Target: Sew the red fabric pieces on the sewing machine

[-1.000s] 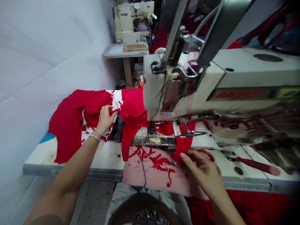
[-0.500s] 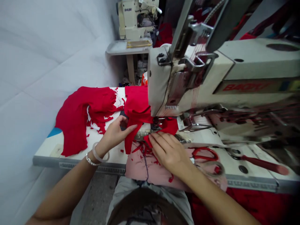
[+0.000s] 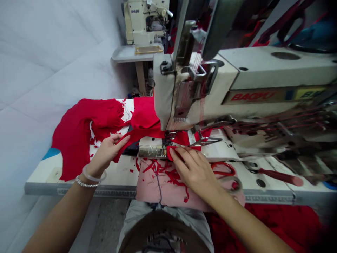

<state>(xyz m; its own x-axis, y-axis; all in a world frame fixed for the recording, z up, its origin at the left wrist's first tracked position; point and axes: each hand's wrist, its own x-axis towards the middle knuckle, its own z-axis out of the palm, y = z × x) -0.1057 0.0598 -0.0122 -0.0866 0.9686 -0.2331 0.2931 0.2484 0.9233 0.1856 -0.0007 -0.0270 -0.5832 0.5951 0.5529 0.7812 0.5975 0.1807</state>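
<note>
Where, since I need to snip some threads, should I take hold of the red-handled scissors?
Grip the red-handled scissors by the red loop, coming from above on the right side, away from the right hand, which presses on the red fabric just left of them. The loop lies flat and exposed, while the blade end is hidden near that hand.
</note>
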